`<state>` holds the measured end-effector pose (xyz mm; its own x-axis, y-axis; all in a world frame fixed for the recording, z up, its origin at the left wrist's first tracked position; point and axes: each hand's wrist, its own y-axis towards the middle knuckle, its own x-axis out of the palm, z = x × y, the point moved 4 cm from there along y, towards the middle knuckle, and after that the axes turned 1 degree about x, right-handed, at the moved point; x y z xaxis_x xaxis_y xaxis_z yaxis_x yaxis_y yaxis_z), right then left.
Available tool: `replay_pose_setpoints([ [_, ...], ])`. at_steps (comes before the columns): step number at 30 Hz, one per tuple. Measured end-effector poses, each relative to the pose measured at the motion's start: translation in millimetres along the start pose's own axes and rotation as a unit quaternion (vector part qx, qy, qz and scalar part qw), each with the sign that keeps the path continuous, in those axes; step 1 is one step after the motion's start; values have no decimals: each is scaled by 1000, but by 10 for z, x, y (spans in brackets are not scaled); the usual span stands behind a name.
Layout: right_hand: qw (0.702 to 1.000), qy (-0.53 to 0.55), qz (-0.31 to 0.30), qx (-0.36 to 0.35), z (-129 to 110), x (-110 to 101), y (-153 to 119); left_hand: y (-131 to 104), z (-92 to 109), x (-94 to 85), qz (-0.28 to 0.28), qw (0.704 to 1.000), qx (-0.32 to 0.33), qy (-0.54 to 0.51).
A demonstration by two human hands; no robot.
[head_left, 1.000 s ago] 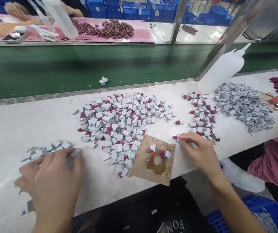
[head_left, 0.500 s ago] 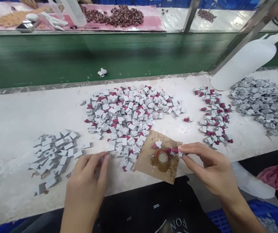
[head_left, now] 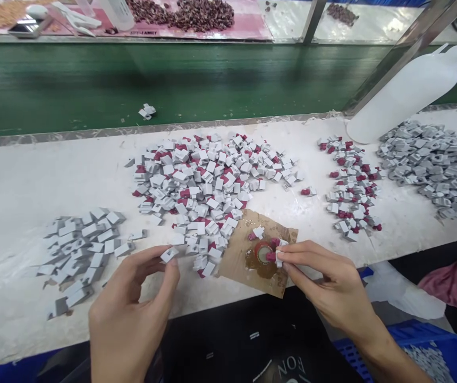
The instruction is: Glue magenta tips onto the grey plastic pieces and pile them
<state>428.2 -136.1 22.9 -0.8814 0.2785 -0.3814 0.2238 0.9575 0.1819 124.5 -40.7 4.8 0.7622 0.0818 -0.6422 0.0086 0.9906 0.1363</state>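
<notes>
Between thumb and forefinger of my left hand (head_left: 130, 303) is a small light-grey plastic piece (head_left: 168, 255). My right hand (head_left: 334, 274) pinches a white-and-maroon plastic piece (head_left: 279, 252), its maroon end over a small round red-rimmed dish (head_left: 263, 254). That dish sits in a brownish wet patch on a square of brown cardboard (head_left: 236, 260). Another white-and-maroon piece (head_left: 257, 233) lies on the cardboard behind the dish. Just behind both hands spreads a large pile of white-and-maroon pieces (head_left: 200, 181).
Plain grey pieces (head_left: 81, 239) lie at the left, and a bigger grey heap (head_left: 431, 165) at the right. A strip of white-and-maroon pieces (head_left: 354, 186) lies beside it. A white squeeze bottle (head_left: 404, 98) leans near a metal post. Behind runs a green conveyor belt (head_left: 212, 80).
My left hand has turned and lifted slightly, bringing the grey piece into plain sight. My right hand has moved left with its piece, closer over the round dish.
</notes>
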Motion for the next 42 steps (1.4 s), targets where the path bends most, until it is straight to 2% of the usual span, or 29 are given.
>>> replay_pose_setpoints([
  [3, 1000, 18, 7, 9, -17, -17, 5, 6, 170, 55, 15, 994, -42, -103],
  [5, 998, 45, 20, 27, -24, -44, 35, 49, 328, 137, -17, 988, -27, -151],
  [8, 988, 129, 35, 71, -14, -64, 121, 139, 575, 346, -116, 966, -7, -229],
  [12, 965, 243, 34, 90, -20, -34, 257, 219, 871, 674, -258, 898, -7, -355],
  [14, 963, 251, 40, 89, -31, -32, 305, 243, 963, 782, -292, 874, -12, -389],
  [16, 965, 241, 48, 88, -45, -42, 333, 260, 1008, 846, -306, 864, -18, -399],
  [23, 979, 179, 55, 76, -103, -91, 362, 273, 1054, 892, -313, 861, -1, -401],
  [28, 986, 152, 33, 65, -104, -104, 361, 269, 1043, 897, -330, 859, -3, -392],
  [36, 978, 198, -5, 60, -115, -77, 425, 319, 1103, 836, -345, 873, 53, -340],
  [39, 979, 184, -38, 74, -67, -115, 531, 469, 1194, 854, -357, 888, 69, -282],
  [41, 990, 106, -39, 85, 38, -253, 660, 684, 1305, 868, -352, 907, 103, -208],
  [42, 995, 28, -17, 92, 119, -374, 741, 838, 1367, 874, -335, 920, 120, -164],
])
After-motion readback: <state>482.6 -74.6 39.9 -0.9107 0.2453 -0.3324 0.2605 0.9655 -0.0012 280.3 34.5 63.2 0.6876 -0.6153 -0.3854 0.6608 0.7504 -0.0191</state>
